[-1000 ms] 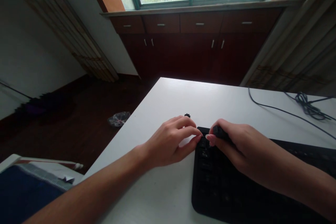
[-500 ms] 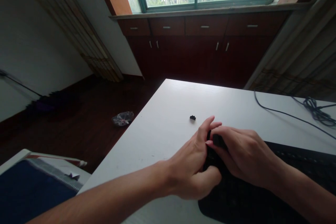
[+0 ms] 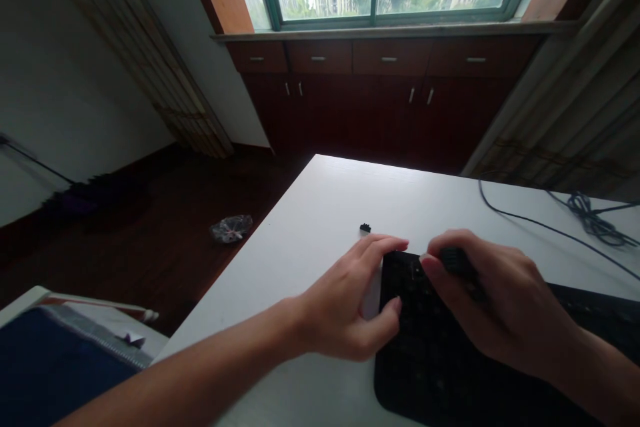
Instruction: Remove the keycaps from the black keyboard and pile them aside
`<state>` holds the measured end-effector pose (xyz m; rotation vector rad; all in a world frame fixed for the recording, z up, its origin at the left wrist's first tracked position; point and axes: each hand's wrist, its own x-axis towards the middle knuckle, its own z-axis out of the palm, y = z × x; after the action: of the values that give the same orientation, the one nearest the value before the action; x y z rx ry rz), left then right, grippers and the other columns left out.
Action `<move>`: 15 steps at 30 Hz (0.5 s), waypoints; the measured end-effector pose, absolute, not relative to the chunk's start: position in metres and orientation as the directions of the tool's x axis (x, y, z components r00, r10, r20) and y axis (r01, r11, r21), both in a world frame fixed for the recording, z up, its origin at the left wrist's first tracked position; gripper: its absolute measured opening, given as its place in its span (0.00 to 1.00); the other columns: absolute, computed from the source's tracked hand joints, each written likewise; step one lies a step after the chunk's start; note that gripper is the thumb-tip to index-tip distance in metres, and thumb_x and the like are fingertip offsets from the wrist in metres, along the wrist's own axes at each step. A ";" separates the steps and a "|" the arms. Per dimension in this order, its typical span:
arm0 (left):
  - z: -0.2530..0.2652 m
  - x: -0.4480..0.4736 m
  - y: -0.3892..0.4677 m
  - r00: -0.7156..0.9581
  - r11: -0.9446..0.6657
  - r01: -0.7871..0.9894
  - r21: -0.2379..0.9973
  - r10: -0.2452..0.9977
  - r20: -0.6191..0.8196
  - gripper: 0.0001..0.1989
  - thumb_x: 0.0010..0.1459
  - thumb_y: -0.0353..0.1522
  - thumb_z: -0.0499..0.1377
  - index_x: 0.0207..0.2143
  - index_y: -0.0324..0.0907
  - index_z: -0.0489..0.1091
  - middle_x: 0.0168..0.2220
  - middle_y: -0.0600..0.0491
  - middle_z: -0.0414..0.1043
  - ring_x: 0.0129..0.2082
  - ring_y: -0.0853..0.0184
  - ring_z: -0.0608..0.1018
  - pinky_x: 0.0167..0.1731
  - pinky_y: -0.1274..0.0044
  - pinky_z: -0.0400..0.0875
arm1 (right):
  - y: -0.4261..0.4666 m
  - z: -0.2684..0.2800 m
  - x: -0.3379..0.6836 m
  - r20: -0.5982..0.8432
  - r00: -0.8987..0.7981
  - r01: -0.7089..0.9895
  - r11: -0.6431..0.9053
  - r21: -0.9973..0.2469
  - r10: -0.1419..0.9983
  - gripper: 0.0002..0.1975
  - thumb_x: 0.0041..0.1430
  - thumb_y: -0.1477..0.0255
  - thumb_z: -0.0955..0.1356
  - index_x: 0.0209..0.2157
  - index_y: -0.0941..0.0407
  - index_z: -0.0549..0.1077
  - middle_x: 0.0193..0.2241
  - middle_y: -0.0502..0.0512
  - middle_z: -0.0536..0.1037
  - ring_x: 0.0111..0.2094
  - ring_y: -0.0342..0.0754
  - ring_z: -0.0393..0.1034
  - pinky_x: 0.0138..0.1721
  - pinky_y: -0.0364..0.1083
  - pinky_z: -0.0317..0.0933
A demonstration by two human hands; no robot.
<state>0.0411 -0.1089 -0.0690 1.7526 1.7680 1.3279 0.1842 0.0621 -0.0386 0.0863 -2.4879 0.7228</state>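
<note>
A black keyboard (image 3: 415, 373) lies on the white table, reaching out of view at the lower right. My left hand (image 3: 355, 307) is at its left edge with fingers stretched out, the fingertips by the top left corner and the thumb over the side. Nothing is held in it. Above the keyboard, my right hand (image 3: 505, 307) is closed around a black object with a ribbed end (image 3: 454, 259); most of it is hidden by the fingers, so its kind cannot be made out. Just beyond my left fingers sits a tiny black piece (image 3: 365, 228).
Black cables (image 3: 595, 220) lie coiled at the table's right. The white table (image 3: 300, 240) has its left edge beside my left forearm. A clear plastic bag (image 3: 231, 229) lies on the dark floor, and a dark blue cloth (image 3: 55, 367) is at lower left. Cabinets (image 3: 350, 107) stand under the window.
My hands have come apart. The right one has moved right with the black object, while the left has drawn back slightly to the left, exposing the keyboard's top left corner.
</note>
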 end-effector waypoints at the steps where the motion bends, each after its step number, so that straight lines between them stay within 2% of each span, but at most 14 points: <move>1: -0.068 0.038 -0.111 -0.198 -0.189 0.619 0.763 0.902 0.384 0.33 0.55 0.26 0.61 0.63 0.39 0.59 0.57 0.40 0.68 0.56 0.55 0.73 0.59 0.61 0.70 | 0.062 -0.032 0.186 0.410 -0.905 -0.145 0.819 -0.555 0.118 0.01 0.68 0.73 0.66 0.40 0.53 0.69 0.24 0.47 0.74 0.20 0.42 0.67 0.23 0.43 0.59; 4: -0.065 0.034 -0.113 -0.215 -0.186 0.621 0.761 0.894 0.394 0.27 0.58 0.26 0.61 0.61 0.40 0.65 0.54 0.43 0.72 0.53 0.57 0.75 0.56 0.63 0.71 | 0.058 -0.022 0.186 0.171 -0.977 -0.031 0.714 -0.700 0.126 0.03 0.69 0.70 0.65 0.38 0.52 0.70 0.28 0.48 0.78 0.24 0.44 0.72 0.24 0.43 0.62; 6: -0.065 0.035 -0.112 -0.214 -0.195 0.607 0.771 0.894 0.394 0.22 0.60 0.27 0.62 0.57 0.40 0.69 0.51 0.44 0.75 0.50 0.58 0.77 0.53 0.65 0.73 | 0.055 -0.021 0.185 0.120 -0.985 -0.007 0.672 -0.740 0.122 0.03 0.70 0.69 0.65 0.38 0.51 0.70 0.31 0.49 0.80 0.27 0.45 0.74 0.27 0.43 0.64; 9: -0.066 0.037 -0.111 -0.219 -0.241 0.543 0.805 0.884 0.412 0.20 0.61 0.28 0.65 0.56 0.39 0.72 0.45 0.46 0.78 0.44 0.62 0.79 0.49 0.69 0.74 | 0.052 -0.022 0.184 0.121 -0.985 -0.014 0.646 -0.763 0.121 0.03 0.70 0.70 0.65 0.44 0.50 0.69 0.33 0.49 0.80 0.29 0.44 0.75 0.29 0.42 0.66; 12: -0.067 0.038 -0.110 -0.271 -0.265 0.446 0.855 0.871 0.411 0.15 0.63 0.28 0.65 0.53 0.38 0.76 0.40 0.47 0.80 0.39 0.65 0.80 0.44 0.73 0.75 | 0.052 -0.020 0.188 0.160 -0.979 -0.035 0.675 -0.737 0.124 0.13 0.67 0.71 0.67 0.51 0.50 0.64 0.32 0.49 0.78 0.27 0.44 0.73 0.27 0.41 0.66; 15: -0.066 0.039 -0.110 -0.326 -0.237 0.306 0.922 0.884 0.335 0.09 0.63 0.29 0.66 0.46 0.39 0.81 0.38 0.48 0.80 0.36 0.68 0.80 0.39 0.77 0.75 | 0.057 -0.016 0.194 0.227 -0.970 -0.089 0.750 -0.655 0.083 0.18 0.60 0.74 0.70 0.50 0.50 0.63 0.35 0.51 0.77 0.27 0.45 0.72 0.28 0.42 0.67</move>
<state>0.0390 -0.1100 -0.0656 1.4331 1.5442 1.5952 0.1941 0.0572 -0.0158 0.0050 -2.7072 1.0321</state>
